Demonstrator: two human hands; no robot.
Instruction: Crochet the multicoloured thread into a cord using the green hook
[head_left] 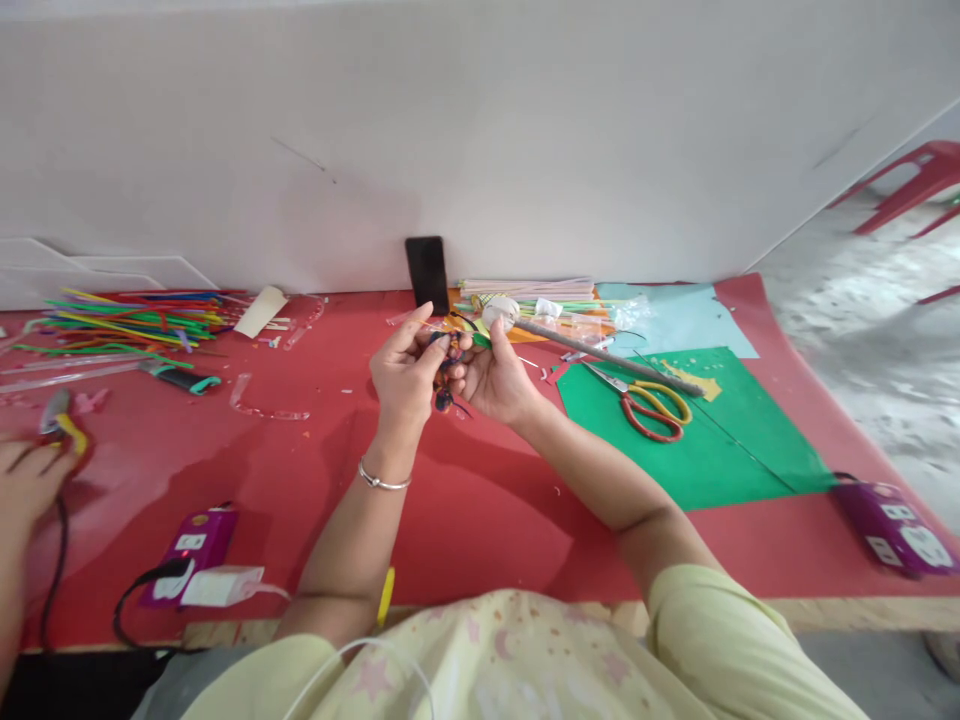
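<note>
In front of me, above the red tabletop (472, 480), my left hand (401, 370) and my right hand (499, 380) meet around a small dark blue and orange craft piece (445, 375). The left fingers and thumb pinch its upper part. Curled right fingers hold its other side, next to a small green bit (481, 340). Fingers hide much of the piece, so its exact kind is unclear. Just past my right thumb shows a white rounded lump (500, 312) at the end of a grey rod (600, 350); I cannot tell whether the thumb touches it.
Red-and-yellow-handled scissors (649, 405) lie on a green sheet (720, 460). A phone (426, 272) leans against the white wall. Colourful pipe cleaners (142, 322) and a cutter (180, 376) lie left. Another person's hand (30, 480) is by a yellow-handled tool (71, 430). Purple boxes (191, 545) sit near both front corners.
</note>
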